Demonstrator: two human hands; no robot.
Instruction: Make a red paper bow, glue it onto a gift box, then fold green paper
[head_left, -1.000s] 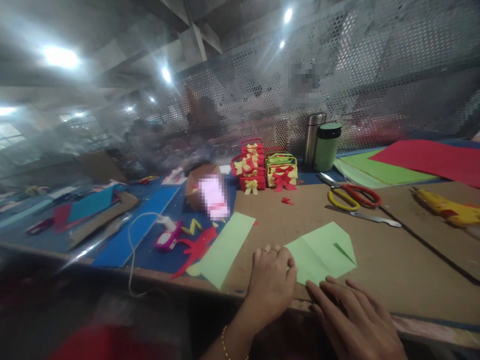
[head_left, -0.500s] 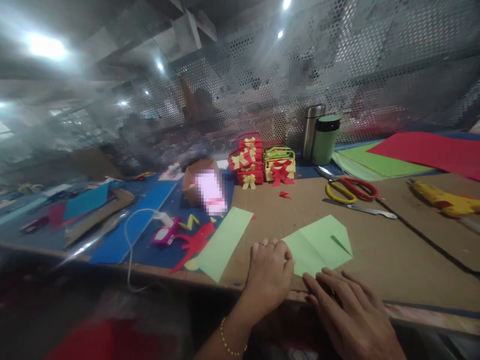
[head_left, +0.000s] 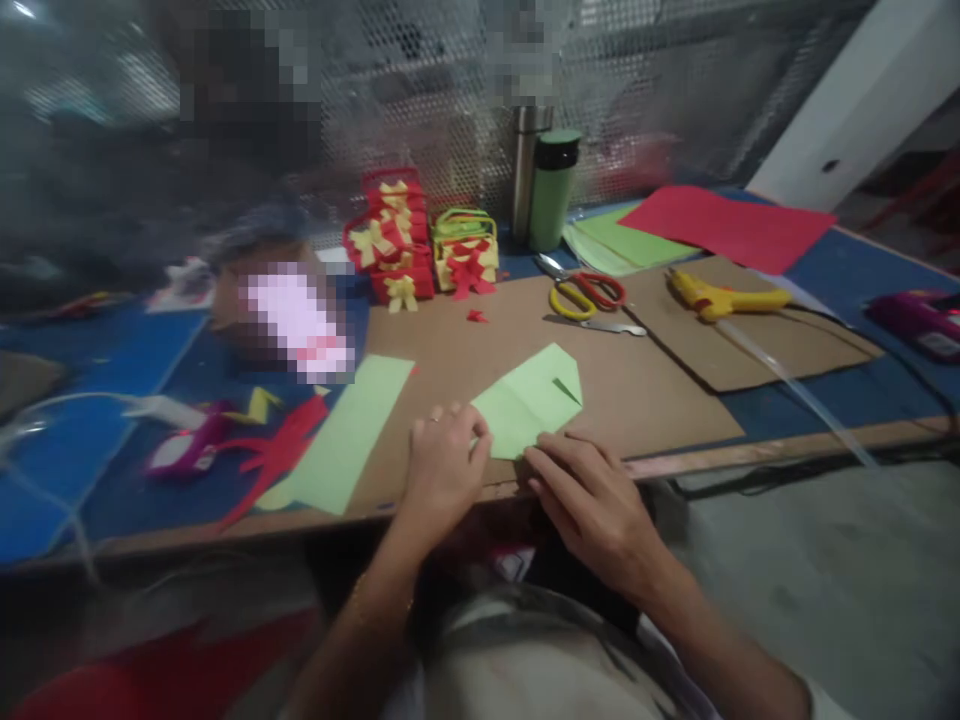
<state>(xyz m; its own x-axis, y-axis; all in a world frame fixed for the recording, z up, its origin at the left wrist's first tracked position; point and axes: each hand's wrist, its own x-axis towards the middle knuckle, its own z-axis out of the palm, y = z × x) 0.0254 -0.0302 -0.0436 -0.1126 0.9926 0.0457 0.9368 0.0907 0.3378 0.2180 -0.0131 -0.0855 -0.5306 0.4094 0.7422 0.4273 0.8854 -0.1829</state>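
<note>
A folded sheet of light green paper (head_left: 525, 400) lies on brown cardboard (head_left: 450, 325) near the table's front edge, with a slit-like dark opening on its right part. My left hand (head_left: 446, 465) is closed, its curled fingers gripping the paper's lower left edge. At the lower right edge, my right hand (head_left: 592, 500) lies with its fingers stretched out, fingertips touching the paper. To the left of my left hand is a flat light green strip (head_left: 356, 435). Cut red paper (head_left: 285, 450) lies beside that strip.
Small red paper baskets (head_left: 394, 240) and yellow ones (head_left: 465, 250) stand stacked behind. Scissors (head_left: 574, 295), a blade (head_left: 596, 326), a yellow glue gun (head_left: 724, 298) and a green flask (head_left: 555, 190) sit to the right. Red sheets (head_left: 727, 225) lie at the back right.
The view has tipped down and swung right, bringing the table's right end and my lap into sight. Both hands stay at the folded green paper, with little visible change in their hold.
</note>
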